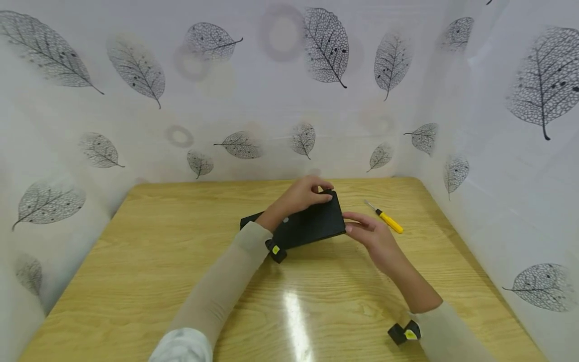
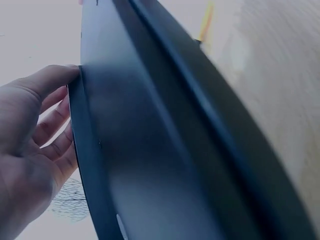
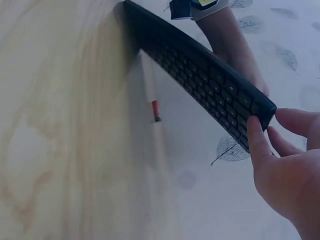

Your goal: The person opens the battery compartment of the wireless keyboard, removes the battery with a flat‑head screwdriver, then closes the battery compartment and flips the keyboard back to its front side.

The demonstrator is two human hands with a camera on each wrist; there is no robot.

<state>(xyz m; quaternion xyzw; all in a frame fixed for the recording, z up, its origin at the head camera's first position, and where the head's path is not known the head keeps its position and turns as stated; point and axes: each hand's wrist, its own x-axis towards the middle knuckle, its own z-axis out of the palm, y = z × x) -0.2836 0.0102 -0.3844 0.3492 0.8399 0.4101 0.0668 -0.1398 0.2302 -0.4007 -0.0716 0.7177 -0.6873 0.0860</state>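
A black keyboard (image 1: pixel 312 223) is held tilted, its plain underside toward the head camera; rows of keys (image 3: pixel 200 80) show in the right wrist view. My left hand (image 1: pixel 305 195) pinches its far edge near the right corner, thumb on the underside. In the left wrist view that hand (image 2: pixel 35 135) has its thumb and fingers at the edge of the keyboard (image 2: pixel 140 130). With my right hand (image 1: pixel 373 239) I grip the keyboard's right end. The right wrist view has this hand (image 3: pixel 290 155) with one digit on the keys and the others at the end face.
Right of the keyboard, a screwdriver (image 1: pixel 390 221) with a yellow handle lies on the wooden table (image 1: pixel 181 281). A small red and black thing (image 3: pixel 156 111) lies near the table's edge in the right wrist view. Leaf-patterned curtains (image 1: pixel 271 100) surround the table.
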